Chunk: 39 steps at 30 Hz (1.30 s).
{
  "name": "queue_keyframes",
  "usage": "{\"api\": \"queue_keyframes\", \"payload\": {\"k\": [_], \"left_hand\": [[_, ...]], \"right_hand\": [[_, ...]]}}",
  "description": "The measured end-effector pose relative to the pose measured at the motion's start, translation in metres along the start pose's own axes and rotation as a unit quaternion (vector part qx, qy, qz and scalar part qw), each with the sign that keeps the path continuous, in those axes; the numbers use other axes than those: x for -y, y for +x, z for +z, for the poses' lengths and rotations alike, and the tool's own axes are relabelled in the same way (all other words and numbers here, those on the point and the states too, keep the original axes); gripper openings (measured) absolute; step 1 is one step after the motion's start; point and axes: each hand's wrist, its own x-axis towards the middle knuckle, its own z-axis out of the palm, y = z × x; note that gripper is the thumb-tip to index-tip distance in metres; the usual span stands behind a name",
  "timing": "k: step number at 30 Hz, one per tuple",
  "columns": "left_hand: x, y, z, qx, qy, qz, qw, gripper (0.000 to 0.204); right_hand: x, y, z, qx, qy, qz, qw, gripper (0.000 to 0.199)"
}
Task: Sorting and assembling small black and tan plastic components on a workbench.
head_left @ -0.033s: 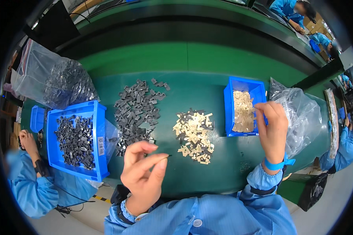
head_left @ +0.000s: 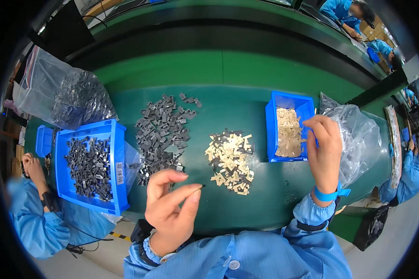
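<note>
Near the front edge of the green bench [head_left: 246, 69], a small dark part [head_left: 201, 186] is pinched by the left hand [head_left: 170, 207]. Farther right, the right hand [head_left: 325, 149] is curled over the small blue bin [head_left: 271, 125] of beige parts [head_left: 287, 132], fingers closed on something unclear.

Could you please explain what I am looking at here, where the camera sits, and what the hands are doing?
This is one fisheye picture from a camera worn on a person's head, looking down, so straight edges bend. No machine: two bare hands in blue sleeves. The left hand pinches a small dark part at its fingertips. The right hand reaches to the small blue plastic bin of beige parts. On the green table lie a loose pile of dark grey parts, a mixed beige and dark pile, and a larger blue bin of dark parts.
</note>
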Motion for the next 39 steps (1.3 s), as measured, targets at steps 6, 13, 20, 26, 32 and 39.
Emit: {"api": "queue_keyframes", "payload": {"k": [6, 13, 20, 26, 32, 39], "left_hand": [[-0.001, -0.001, -0.004, 0.052, 0.248, 0.326, 0.911, 0.025], [-0.002, -0.014, -0.006, 0.094, 0.316, 0.420, 0.846, 0.028], [0.004, -0.019, -0.007, 0.113, 0.315, 0.431, 0.838, 0.025], [0.010, -0.021, -0.008, 0.141, 0.306, 0.420, 0.843, 0.029], [0.017, 0.009, -0.014, 0.130, 0.329, 0.208, 0.912, 0.047], [0.052, 0.032, -0.006, 0.057, 0.517, 0.114, 0.846, 0.022]], "right_hand": [[0.013, 0.001, -0.010, 0.033, 0.131, 0.034, 0.990, 0.008], [0.075, -0.010, 0.009, 0.298, 0.575, -0.056, 0.760, 0.008], [0.078, -0.013, 0.013, 0.349, 0.584, -0.064, 0.730, 0.010], [0.079, -0.016, 0.017, 0.353, 0.567, -0.085, 0.739, 0.009], [0.084, -0.023, 0.032, 0.222, 0.469, -0.010, 0.855, 0.007], [0.085, -0.026, 0.039, 0.203, 0.496, 0.070, 0.841, 0.007]]}}
